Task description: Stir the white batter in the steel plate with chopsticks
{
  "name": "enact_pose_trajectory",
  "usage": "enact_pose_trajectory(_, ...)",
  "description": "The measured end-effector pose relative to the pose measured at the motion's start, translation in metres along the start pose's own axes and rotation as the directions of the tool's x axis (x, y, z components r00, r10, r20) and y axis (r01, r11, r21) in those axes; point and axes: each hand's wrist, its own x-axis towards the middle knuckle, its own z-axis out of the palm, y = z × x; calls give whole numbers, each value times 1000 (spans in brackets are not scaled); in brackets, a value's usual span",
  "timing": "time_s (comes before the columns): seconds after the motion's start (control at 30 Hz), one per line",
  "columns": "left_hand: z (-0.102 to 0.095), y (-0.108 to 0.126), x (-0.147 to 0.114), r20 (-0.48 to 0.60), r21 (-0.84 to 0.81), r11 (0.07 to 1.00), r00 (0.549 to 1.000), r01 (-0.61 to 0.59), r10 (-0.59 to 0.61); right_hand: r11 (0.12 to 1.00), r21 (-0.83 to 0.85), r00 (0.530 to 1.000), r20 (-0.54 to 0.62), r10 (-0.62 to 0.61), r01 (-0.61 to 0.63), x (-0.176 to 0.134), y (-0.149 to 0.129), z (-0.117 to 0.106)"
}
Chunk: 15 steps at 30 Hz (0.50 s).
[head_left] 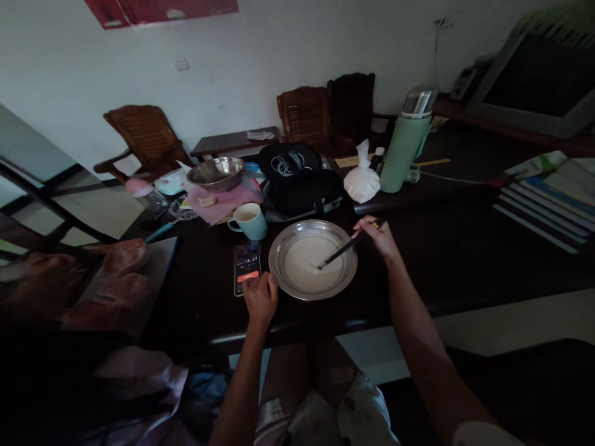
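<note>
A shallow metal bowl [349, 270] holds a pale, whitish liquid [302, 263]. My right hand [379, 238] is closed around dark chopsticks [341, 251], whose tips dip into the liquid. At the bowl's left edge is my left hand [261, 300], its fingers curled and its thumb against the rim; the fingers' exact hold is partly hidden. Just beyond that hand lies a phone [246, 269] with a lit timer screen, its lower end partly covered by the fingers. A light blue mug [253, 224] stands behind the phone.
Behind the bowl sit a black bag [300, 179], a tied bag of white powder [362, 181] and a green thermos [403, 152]. Another metal bowl [216, 173] is at back left. Raw meat [116, 288] lies on a board, beside another person's blurred hand [44, 285]. Books [548, 207] are stacked right.
</note>
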Motion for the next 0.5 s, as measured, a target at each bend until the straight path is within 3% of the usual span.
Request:
enact_pose_trajectory(0.13,0,0,0,-2,-4,1000,1000,3,-3,1000,-15,993,120,-10,12,-2,-3,10)
enact_pose_trajectory(0.33,1,-1,0,-17,-3,1000,1000,-6,6,999,-33,998,-59,-23,21,0,-5,0)
enact_pose_trajectory(0.5,0,1,-1,-1,1,1000,1000,8,-8,1000,-22,995,104,-6,8,-2,-5,7)
